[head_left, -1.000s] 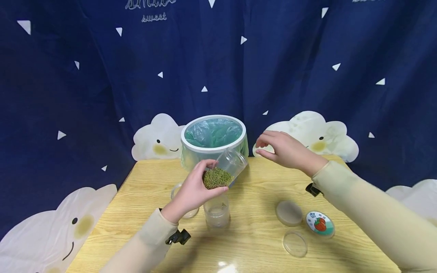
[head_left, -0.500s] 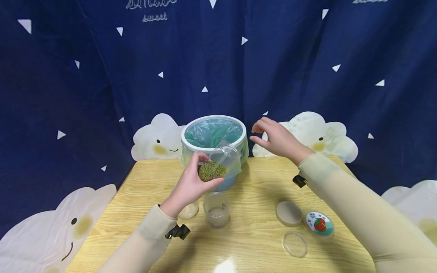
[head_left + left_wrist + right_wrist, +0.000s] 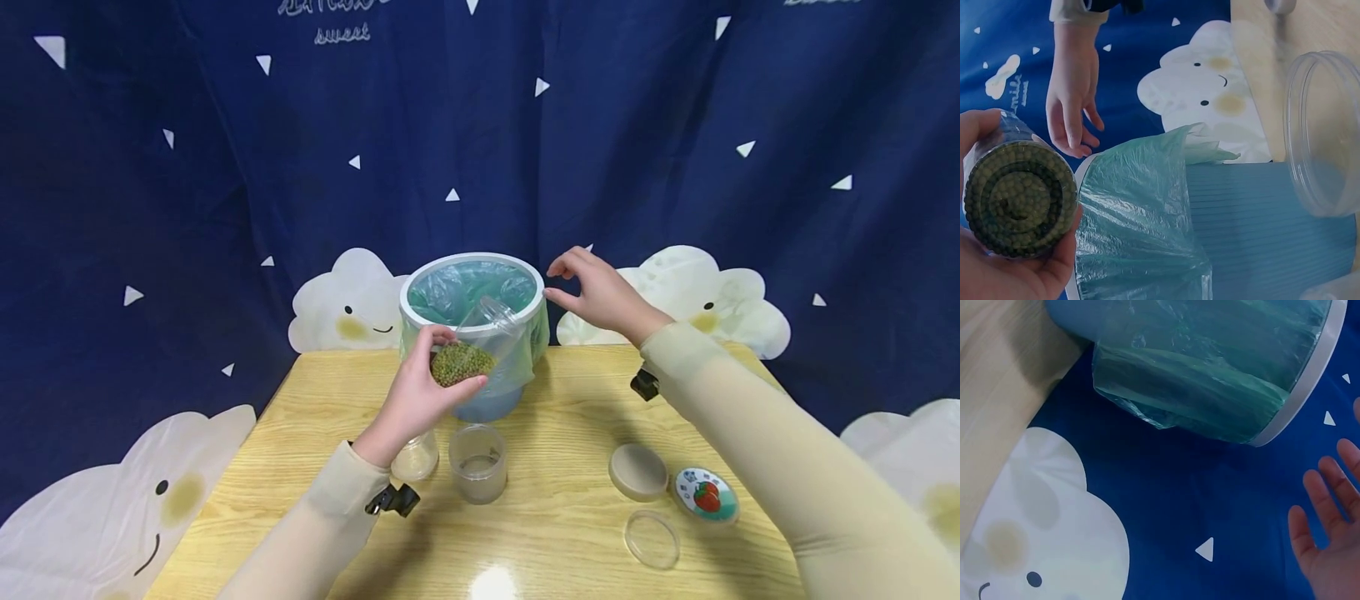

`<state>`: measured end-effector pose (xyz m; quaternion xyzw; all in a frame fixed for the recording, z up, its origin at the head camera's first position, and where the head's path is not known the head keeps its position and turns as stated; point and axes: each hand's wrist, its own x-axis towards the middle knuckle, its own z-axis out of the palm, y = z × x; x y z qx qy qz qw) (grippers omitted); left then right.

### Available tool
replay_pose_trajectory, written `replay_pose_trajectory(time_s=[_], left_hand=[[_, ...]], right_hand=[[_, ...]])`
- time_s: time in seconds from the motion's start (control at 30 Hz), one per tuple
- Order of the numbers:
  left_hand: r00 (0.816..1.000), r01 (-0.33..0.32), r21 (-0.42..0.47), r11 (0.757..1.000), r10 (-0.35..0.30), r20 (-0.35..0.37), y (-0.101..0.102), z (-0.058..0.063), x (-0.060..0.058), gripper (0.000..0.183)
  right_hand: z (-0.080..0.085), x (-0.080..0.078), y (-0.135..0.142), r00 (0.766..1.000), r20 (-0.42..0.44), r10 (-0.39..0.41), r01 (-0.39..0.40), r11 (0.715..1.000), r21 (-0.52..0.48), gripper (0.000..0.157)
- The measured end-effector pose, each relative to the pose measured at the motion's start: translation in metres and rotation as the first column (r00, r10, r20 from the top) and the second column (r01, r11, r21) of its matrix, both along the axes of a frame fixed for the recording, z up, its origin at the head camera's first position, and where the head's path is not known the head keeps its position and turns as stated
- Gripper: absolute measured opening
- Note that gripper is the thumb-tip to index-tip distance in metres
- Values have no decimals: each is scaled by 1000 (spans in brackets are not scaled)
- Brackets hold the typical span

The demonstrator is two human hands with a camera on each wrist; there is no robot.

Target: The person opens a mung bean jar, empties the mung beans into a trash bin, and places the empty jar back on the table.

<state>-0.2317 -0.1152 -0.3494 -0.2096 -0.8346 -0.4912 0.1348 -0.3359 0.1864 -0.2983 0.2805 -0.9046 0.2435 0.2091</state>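
My left hand grips a clear plastic jar around its lower end. The jar tilts to the right, its mouth overlapping the front of the bin in the head view. Green mung beans lie gathered at the jar's bottom, and in the left wrist view that bottom faces the camera. Behind the jar stands a blue bin with a white rim and a green bag lining. Beside the rim's right side, my right hand hovers with loosely bent fingers, holding nothing.
Nearer me stand a clear jar and another clear container, partly behind my left hand. On the right lie a tan round lid, a lid with a strawberry picture and a clear round lid. A blue curtain hangs behind.
My left hand has moved the jar of beans up and slightly left, toward the bin. My right hand has risen and shifted left to the bin's rim.
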Motion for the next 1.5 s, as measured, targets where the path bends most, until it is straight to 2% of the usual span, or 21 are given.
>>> replay_pose_trajectory(time_s=[0.23,0.57,0.87,1.0,1.3,1.5], left_hand=[[1000,0,9,1000,0,19,0,4,-3,68],[1000,0,7,1000,0,25,1,6,-4,66],[999,6,10,1000,-6,32,2,6,-4,65],[999,10,14,1000,-10,32,3,6,-4,64],[999,19,36,999,-20,33,3,5,-4,64],[999,6,37,999,-8,38,1,7,-3,65]], right_hand=[[-3,-11,-4,1000,23,12,-12,1000,0,35],[-5,-20,-10,991,136,8,-15,999,52,49],[-1,-22,-12,982,187,15,-31,996,84,53],[3,-23,-14,978,209,-3,-23,992,120,54],[13,-18,-19,952,301,-58,0,982,187,59],[12,-19,-18,948,308,-78,9,975,222,62]])
